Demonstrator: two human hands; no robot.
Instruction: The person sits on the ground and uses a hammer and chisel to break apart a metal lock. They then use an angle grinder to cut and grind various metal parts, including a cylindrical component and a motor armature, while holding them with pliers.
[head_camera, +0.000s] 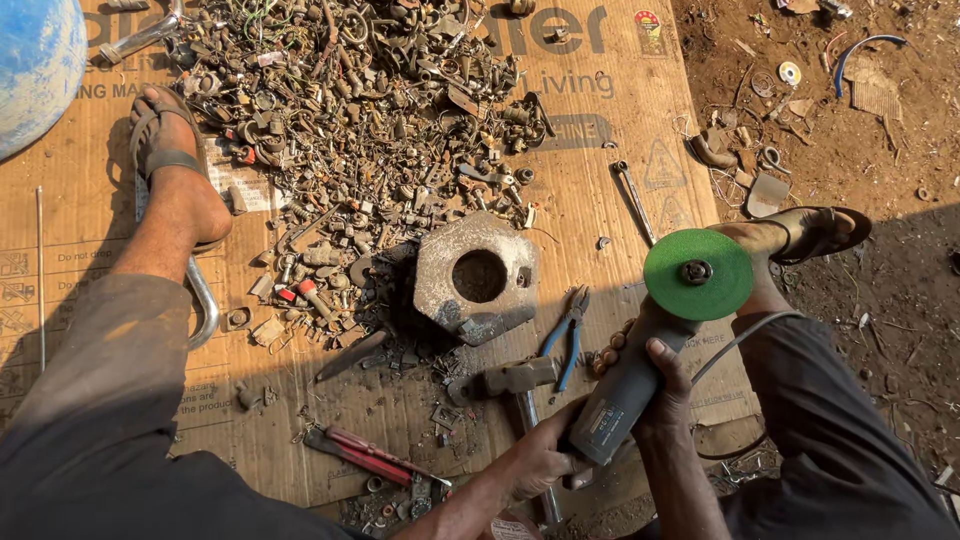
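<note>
From the head view I see my right hand (665, 385) and left hand (545, 455) both clenched on the angle grinder (640, 365) — its green disc (698, 273) hangs over the cardboard sheet's (600, 130) right edge. Open room lies between pliers (570, 330) and spanner (634, 202); the scrap pile (370, 110) crowds the left.
</note>
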